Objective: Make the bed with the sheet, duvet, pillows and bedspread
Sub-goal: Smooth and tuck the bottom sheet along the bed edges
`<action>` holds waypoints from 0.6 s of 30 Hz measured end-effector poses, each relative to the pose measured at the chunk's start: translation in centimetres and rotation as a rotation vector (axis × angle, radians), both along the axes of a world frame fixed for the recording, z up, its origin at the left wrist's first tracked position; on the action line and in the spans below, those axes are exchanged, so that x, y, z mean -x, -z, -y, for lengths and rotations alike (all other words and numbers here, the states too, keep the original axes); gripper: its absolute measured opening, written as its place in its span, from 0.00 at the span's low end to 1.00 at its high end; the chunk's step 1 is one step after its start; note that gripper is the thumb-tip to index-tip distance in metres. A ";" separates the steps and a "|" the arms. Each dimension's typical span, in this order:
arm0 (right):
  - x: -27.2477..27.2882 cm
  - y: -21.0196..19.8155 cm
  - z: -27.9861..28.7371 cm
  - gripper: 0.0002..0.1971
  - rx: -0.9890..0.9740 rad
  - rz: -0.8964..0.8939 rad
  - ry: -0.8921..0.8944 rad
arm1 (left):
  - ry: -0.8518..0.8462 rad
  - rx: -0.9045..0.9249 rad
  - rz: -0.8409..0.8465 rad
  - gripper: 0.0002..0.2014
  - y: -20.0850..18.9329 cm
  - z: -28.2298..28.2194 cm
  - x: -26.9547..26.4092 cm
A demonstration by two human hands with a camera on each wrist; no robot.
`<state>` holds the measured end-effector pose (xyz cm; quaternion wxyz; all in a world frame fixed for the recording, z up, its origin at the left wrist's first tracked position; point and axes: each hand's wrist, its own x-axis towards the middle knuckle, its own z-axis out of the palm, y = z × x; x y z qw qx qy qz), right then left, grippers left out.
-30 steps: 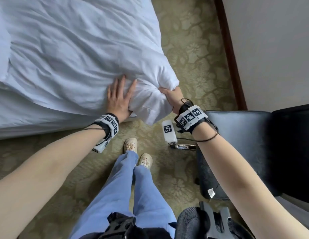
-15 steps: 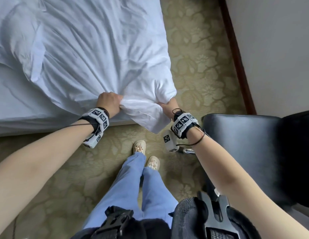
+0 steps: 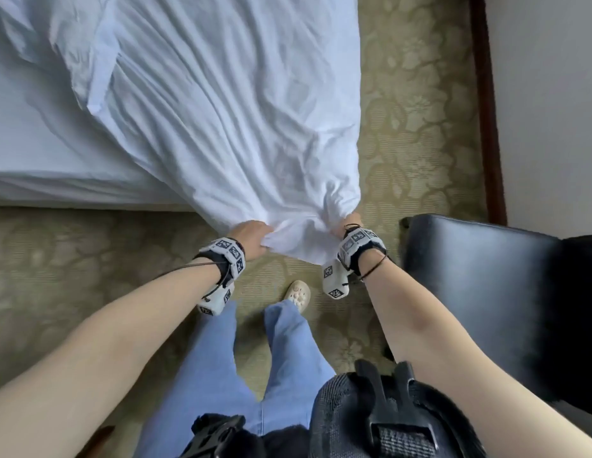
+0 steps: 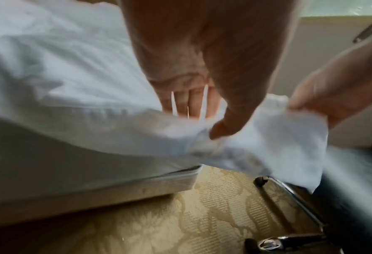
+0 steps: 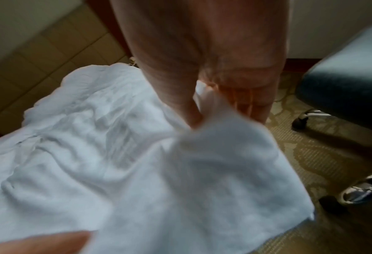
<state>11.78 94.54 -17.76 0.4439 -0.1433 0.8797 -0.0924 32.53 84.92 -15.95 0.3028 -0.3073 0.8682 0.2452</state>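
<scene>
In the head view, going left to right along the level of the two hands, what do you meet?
Patterned olive carpet → left hand gripping the white fabric's edge → bunched white duvet corner → right hand gripping it → black leather chair.

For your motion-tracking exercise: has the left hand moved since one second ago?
Yes. The left hand has come off the bed toward the person, now gripping the duvet beyond the mattress edge.

One bed (image 3: 40, 153); one white duvet (image 3: 222, 110) across it, drawn off the bed's near corner; two hands, left (image 3: 251, 236) and right (image 3: 346, 224), both gripping the duvet; one black chair (image 3: 479, 276) on the carpet; one shoe (image 3: 298, 292) showing.
</scene>
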 end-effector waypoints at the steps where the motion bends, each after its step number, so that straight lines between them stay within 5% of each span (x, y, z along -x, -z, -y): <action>1: -0.6 0.1 0.2 0.23 -0.047 0.010 -0.041 | -0.015 -0.023 0.001 0.27 0.4 0.1 -1.2; 9: -11.0 -2.5 9.2 0.30 0.083 -0.120 -0.262 | -0.282 0.253 -0.159 0.36 0.9 7.9 -14.7; 13: -18.0 -4.6 13.7 0.37 0.272 -0.307 -0.462 | -0.313 0.359 -0.152 0.40 -1.5 12.2 -21.0; 18: -25.1 -7.7 18.8 0.40 0.287 -0.365 -0.608 | -0.349 0.396 -0.191 0.40 -5.8 17.8 -27.2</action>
